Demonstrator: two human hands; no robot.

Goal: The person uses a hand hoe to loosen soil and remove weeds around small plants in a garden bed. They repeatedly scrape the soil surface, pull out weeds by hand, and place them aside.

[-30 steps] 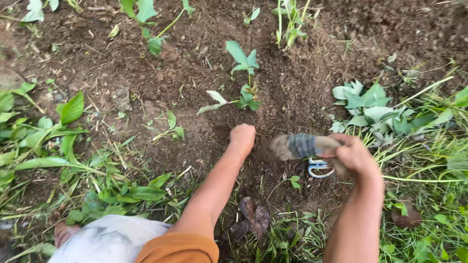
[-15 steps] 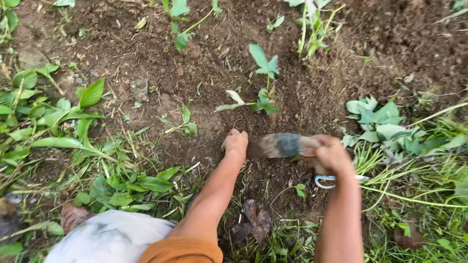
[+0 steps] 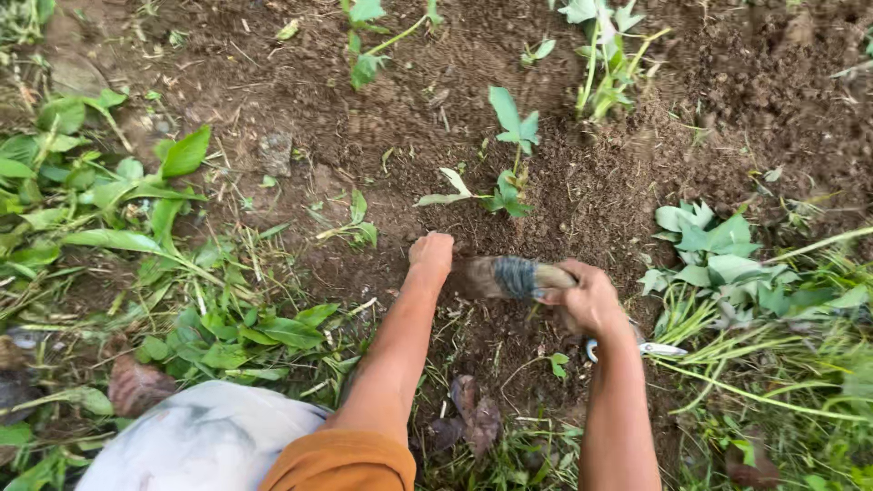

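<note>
Soil (image 3: 582, 191) is looking crumbly, matt, rough. Beside it, hand tool (image 3: 509, 277) is showing a dull, dirt-caked blade and dark wrapped binding. Leaves (image 3: 709, 241) are appearing smooth, slightly waxy.

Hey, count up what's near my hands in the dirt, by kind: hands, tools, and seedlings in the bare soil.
Hands: 2, left hand and right hand
Digging tool: 1
Scissors: 1
Seedlings: 4
Total: 8

Bare brown soil (image 3: 273, 91) in soft daylight, fringed by cut green leaves (image 3: 109, 236) and grass (image 3: 782, 373).
</note>
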